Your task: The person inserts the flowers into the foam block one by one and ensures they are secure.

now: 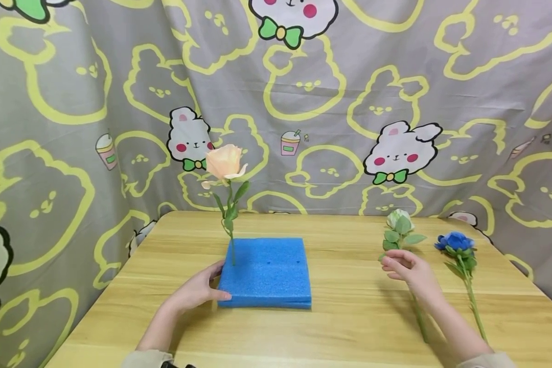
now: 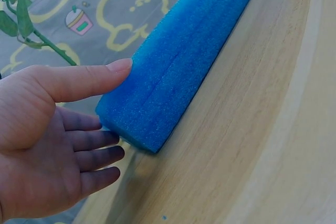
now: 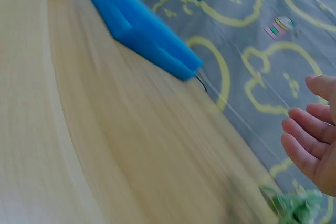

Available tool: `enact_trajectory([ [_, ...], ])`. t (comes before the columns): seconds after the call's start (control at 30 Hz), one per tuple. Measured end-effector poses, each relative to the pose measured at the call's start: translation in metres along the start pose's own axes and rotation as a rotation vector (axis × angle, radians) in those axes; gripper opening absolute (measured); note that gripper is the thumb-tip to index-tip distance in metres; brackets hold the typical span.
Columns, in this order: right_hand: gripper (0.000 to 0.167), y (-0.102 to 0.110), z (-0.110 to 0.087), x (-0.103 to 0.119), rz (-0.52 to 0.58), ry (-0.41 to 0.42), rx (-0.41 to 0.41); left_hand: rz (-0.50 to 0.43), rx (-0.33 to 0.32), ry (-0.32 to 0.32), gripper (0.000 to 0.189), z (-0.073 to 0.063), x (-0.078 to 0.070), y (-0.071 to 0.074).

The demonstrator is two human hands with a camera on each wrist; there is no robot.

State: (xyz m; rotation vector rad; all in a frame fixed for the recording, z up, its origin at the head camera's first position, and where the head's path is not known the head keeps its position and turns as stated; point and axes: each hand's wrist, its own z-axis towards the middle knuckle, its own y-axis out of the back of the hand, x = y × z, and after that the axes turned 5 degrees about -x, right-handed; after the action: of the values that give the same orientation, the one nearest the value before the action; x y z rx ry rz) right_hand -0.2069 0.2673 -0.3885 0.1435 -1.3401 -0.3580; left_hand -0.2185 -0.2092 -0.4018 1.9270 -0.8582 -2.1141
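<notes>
A peach rose [image 1: 224, 162] stands upright with its stem in a blue foam block [image 1: 271, 273]. My left hand [image 1: 197, 290] is at the block's left side; in the left wrist view its thumb [image 2: 97, 81] touches the foam edge and the other fingers extend beside the corner. Over the stem of a white rose [image 1: 400, 221] lying on the table hovers my right hand [image 1: 411, 273], fingers loosely bent. The right wrist view shows nothing held in that hand [image 3: 315, 135], and blurred green leaves [image 3: 302, 205] below it.
To the right of the white rose, a blue rose [image 1: 456, 243] lies on the wooden table [image 1: 340, 327]. Two small dark holes show in the foam's top. A patterned grey curtain [image 1: 322, 174] hangs behind the table and along its sides.
</notes>
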Motion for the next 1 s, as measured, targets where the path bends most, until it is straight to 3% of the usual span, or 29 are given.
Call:
enact_trajectory([
  [0.2,0.048,0.023,-0.002,-0.016,-0.083,-0.007,-0.040,-0.006,-0.001,0.005,0.096,-0.001,0.000,0.001],
  [0.6,0.059,0.045,-0.006,-0.043,-0.044,-0.125,-0.069,-0.020,0.001,0.005,0.096,0.000,0.001,0.000],
  [1.0,0.062,0.050,-0.005,-0.056,-0.015,-0.255,0.009,-0.027,0.009,-0.009,0.096,0.001,0.001,0.000],
])
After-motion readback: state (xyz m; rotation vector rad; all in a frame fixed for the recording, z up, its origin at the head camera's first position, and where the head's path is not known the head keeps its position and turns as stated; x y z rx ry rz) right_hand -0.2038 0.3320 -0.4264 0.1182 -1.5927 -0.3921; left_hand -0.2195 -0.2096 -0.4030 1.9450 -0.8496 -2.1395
